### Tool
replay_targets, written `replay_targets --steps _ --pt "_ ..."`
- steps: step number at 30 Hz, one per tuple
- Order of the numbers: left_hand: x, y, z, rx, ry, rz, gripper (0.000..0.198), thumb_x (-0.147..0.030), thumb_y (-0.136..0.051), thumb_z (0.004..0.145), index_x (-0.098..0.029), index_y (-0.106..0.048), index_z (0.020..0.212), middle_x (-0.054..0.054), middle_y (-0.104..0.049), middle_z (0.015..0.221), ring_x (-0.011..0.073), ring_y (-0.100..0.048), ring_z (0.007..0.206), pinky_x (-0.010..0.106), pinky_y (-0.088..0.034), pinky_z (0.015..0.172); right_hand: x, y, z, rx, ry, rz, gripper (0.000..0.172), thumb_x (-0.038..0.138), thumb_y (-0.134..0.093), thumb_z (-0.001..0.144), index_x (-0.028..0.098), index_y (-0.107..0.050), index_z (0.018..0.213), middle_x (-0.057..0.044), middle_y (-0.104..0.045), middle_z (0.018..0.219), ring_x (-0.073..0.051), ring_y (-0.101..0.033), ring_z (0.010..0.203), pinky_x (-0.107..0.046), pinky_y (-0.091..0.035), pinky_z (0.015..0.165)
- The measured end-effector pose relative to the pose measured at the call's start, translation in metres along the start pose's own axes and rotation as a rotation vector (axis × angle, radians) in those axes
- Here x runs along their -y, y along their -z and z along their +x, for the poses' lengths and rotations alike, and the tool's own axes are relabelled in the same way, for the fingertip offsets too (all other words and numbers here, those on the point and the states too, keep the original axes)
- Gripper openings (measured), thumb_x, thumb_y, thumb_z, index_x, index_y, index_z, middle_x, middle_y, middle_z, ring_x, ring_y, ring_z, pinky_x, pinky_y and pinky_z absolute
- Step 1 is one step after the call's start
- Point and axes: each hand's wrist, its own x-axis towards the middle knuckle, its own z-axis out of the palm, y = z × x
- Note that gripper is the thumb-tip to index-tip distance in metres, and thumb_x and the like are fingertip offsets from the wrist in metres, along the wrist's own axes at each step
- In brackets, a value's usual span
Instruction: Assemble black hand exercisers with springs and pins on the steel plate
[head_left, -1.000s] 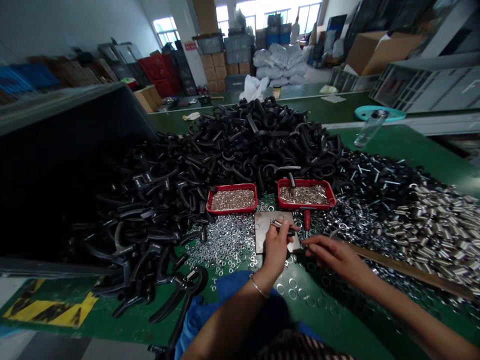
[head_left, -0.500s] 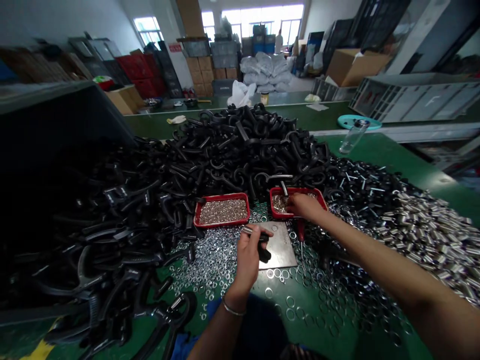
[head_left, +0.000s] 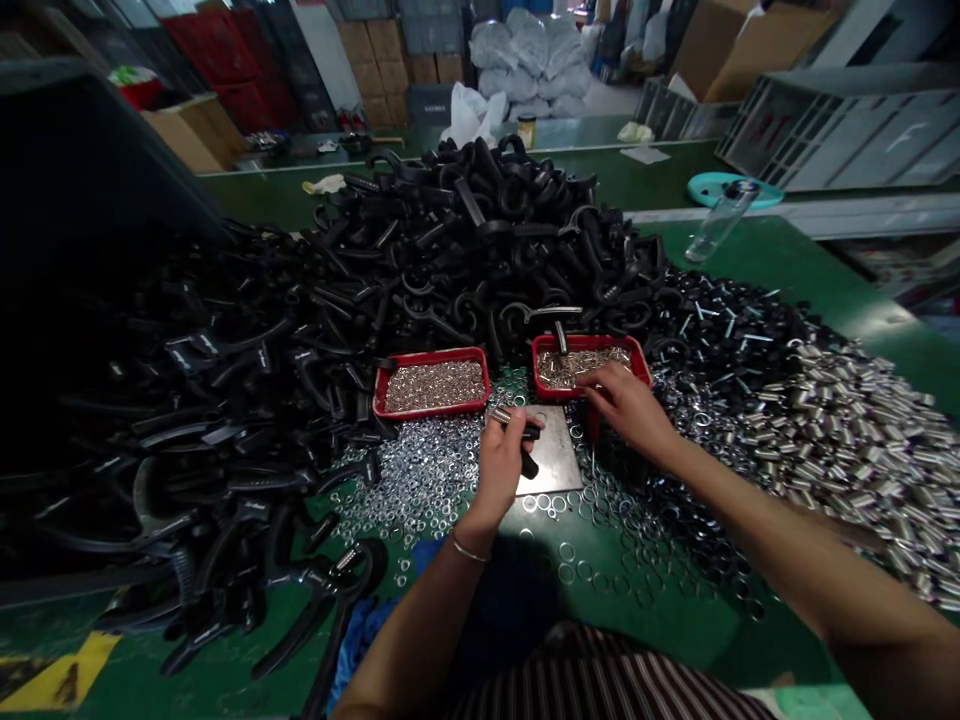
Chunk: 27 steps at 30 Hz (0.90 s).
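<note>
The left hand (head_left: pixel 498 478) is clamped around a black handle (head_left: pixel 530 464), while the right hand's (head_left: pixel 626 408) slightly spread fingers reach just over the near rim of a red tray (head_left: pixel 585 339).

Black plastic handles (head_left: pixel 450 250) are heaped on a green surface (head_left: pixel 817 280), and silver washers (head_left: pixel 420 480) are scattered across it. Two red trays (head_left: pixel 431 356) are filled with small silver parts (head_left: pixel 435 387). Yellow-and-black hazard tape (head_left: pixel 75 665) is seen nearby, and dark and pale stripes are shown on a shirt (head_left: pixel 600 680).
</note>
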Motion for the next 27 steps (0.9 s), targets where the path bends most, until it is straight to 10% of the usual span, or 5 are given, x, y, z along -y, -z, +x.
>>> replay_targets --steps 5,16,21,27 --pt "0.001 0.008 0.005 -0.117 0.0 -0.275 0.032 -0.047 -0.068 0.085 -0.019 -0.051 0.085 -0.002 -0.061 0.076 0.0047 -0.048 0.054 0.017 -0.037 0.052 0.012 -0.019 -0.051 0.142 0.019 0.243 0.019 0.025 -0.051 0.097 0.02 -0.068 0.102 -0.007 -0.068 0.099 -0.021 -0.064 0.095 -0.036 -0.05 0.089" --pt "0.003 0.001 -0.004 0.064 0.019 -0.25 0.026 -0.041 -0.066 0.088 -0.018 -0.054 0.086 0.0 -0.064 0.081 0.0073 -0.055 0.062 0.019 -0.044 0.058 0.045 -0.049 -0.024 0.169 0.081 -0.091 0.019 0.024 -0.052 0.098 0.017 -0.069 0.101 -0.009 -0.065 0.1 -0.021 -0.057 0.1 -0.033 -0.048 0.088" --pt "0.003 0.002 -0.005 0.06 0.065 -0.19 0.028 -0.043 -0.068 0.086 -0.018 -0.057 0.088 0.001 -0.066 0.084 0.0075 -0.056 0.064 0.019 -0.044 0.059 0.004 -0.003 -0.063 -0.018 0.021 0.068 0.024 0.022 -0.047 0.1 0.021 -0.063 0.118 -0.009 -0.064 0.113 -0.02 -0.058 0.109 -0.037 -0.047 0.097" --pt "0.003 0.002 -0.008 0.091 0.104 -0.27 0.026 -0.041 -0.07 0.085 -0.018 -0.057 0.088 0.0 -0.065 0.081 0.0059 -0.051 0.058 0.018 -0.04 0.054 -0.104 0.08 -0.099 -0.035 -0.469 -0.485 0.025 0.022 -0.046 0.097 0.018 -0.063 0.114 -0.015 -0.064 0.109 -0.027 -0.06 0.103 -0.037 -0.047 0.083"
